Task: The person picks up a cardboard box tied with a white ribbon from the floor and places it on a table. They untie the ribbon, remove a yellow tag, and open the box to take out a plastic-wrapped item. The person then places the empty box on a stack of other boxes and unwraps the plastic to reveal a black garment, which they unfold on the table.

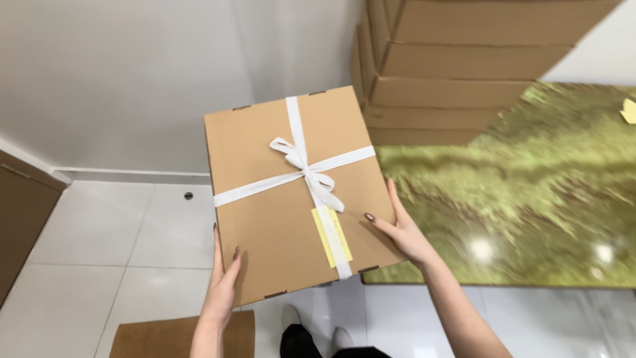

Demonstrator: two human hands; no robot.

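Head view: flat cardboard gift box (295, 199), tied w/ white ribbon (301, 166) in a bow, yellow paper slip (329, 235) tucked under the ribbon, held in the air over the white tile floor (99, 232), just off the green marbled table (530, 199) at 3 o'clock. Left hand (222, 288) flat along the box's 7 o'clock edge, fingers together, thumb on top. Right hand (401, 232) spread against the 4 o'clock edge, thumb on the lid. Stack of similar boxes (457, 73) at 1 o'clock on the table. Risk, imo: grip is edge pressure only, box tilted, so it could slide out; far corner near the stack may knock it.
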